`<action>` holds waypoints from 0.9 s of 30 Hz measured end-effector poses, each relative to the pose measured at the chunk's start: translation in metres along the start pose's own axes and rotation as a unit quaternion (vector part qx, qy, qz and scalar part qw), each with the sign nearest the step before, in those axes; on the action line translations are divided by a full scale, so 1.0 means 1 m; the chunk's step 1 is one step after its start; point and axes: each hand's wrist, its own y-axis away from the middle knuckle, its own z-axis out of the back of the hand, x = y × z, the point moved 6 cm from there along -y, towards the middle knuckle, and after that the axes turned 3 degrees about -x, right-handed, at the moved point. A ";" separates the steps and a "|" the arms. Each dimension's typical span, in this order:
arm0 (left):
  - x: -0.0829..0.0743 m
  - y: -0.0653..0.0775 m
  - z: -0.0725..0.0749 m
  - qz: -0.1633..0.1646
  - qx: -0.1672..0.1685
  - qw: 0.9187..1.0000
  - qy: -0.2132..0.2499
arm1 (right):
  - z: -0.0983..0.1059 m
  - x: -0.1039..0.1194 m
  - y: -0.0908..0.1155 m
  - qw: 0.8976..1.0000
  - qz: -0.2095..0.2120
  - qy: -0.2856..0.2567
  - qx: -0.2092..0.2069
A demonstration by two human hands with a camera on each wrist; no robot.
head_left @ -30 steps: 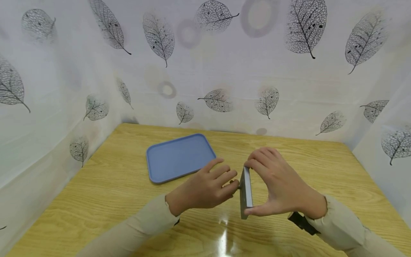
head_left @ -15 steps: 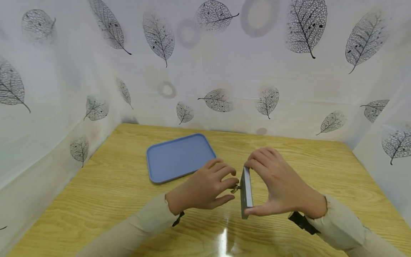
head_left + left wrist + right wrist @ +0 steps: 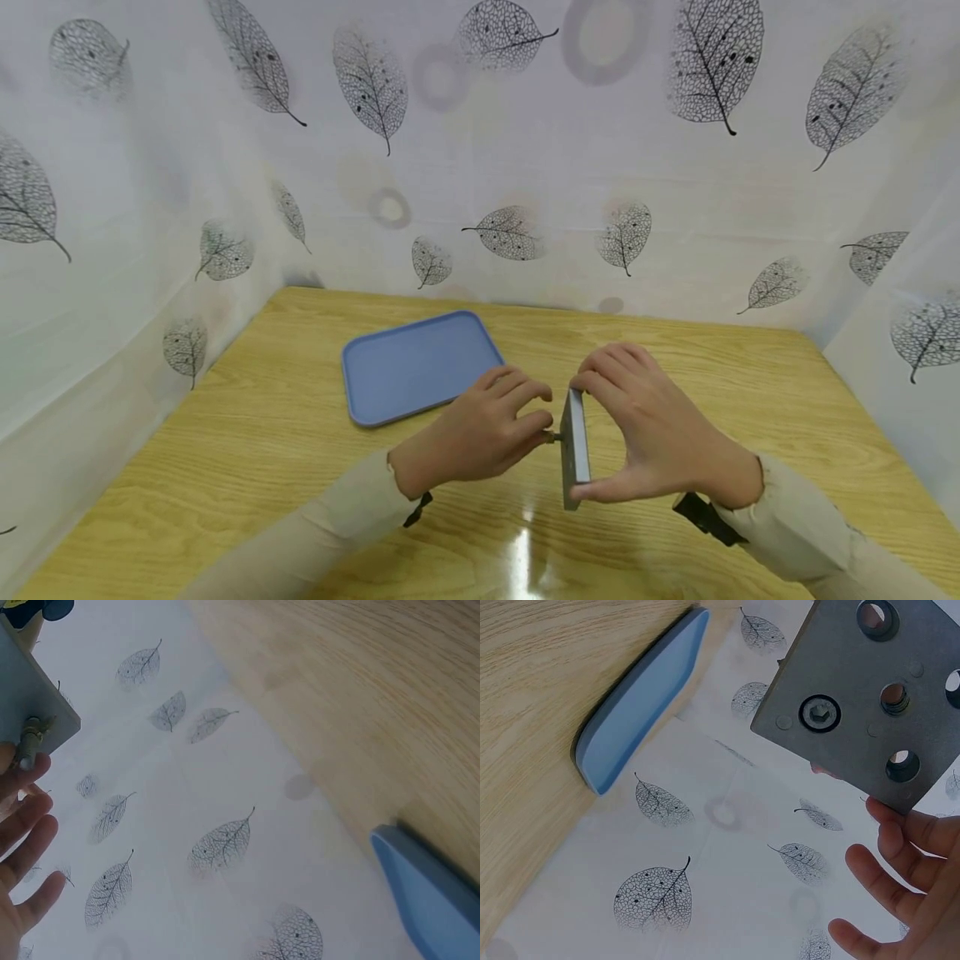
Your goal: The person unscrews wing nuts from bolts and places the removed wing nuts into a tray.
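Observation:
My right hand holds a grey metal plate on edge above the table, fingers on its top edge and thumb at the bottom. The right wrist view shows the plate's face with several round holes and a hex-socket bolt head seated in one. On the other face the bolt's threaded end sticks out, carrying a small brass-coloured wing nut. My left hand pinches the wing nut with thumb and index finger, the other fingers loosely bent. In the head view those fingers mostly hide the nut.
A blue tray lies on the wood-grain table, behind and left of my hands. White cloth printed with leaves stands along the back and both sides. Each wrist wears a dark strap.
My left fingers spread off the wing nut half a second ago, showing it, and now close round it again. The right hand and the plate stay in place.

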 end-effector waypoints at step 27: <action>-0.005 0.004 0.000 -0.047 -0.058 0.996 -0.039 | 0.000 0.001 -0.002 1.000 -0.002 -0.006 0.004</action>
